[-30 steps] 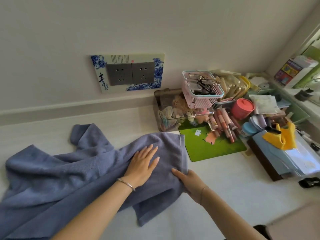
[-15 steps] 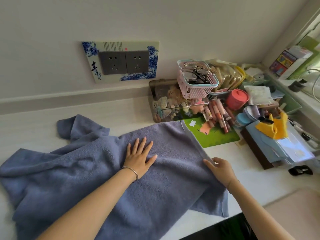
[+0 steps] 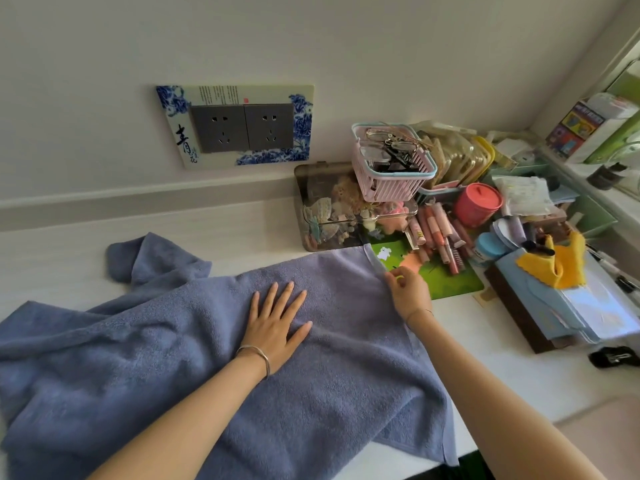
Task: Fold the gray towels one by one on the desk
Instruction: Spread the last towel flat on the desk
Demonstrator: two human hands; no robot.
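- A clear box [image 3: 332, 216] stands on the bench against the wall, packed with small pale trinkets too jumbled to name.
- A pink basket [image 3: 388, 183] sits on the right end of the box and holds spectacles [image 3: 391, 138] and dark clips.
- Just right of the basket, a red tub [image 3: 478, 202] stands with its lid on; its contents are hidden.
- Pink tubes [image 3: 440, 233] lie loose between the box and the tub, partly on a green mat [image 3: 446, 282].
- The gray towel [image 3: 138, 358] lies spread and rumpled across the white bench [image 3: 485, 358], from the left edge of the view to the mat; its near right corner hangs over the front edge.
- The left hand [image 3: 275, 327] presses flat on the towel's middle, fingers straight and spread.
- The right hand [image 3: 408, 289] pinches the towel's right hem, fingers curled, over the mat's edge.
- On the plain wall [image 3: 311, 36], a blue-and-white plate [image 3: 235, 95] frames the gray sockets [image 3: 242, 128].
- Far right, a yellow cloth [image 3: 561, 268] rests on a pale blue stack.
- Counted: one towel, two hands, two sockets, one box, one basket, one tub, one mat.
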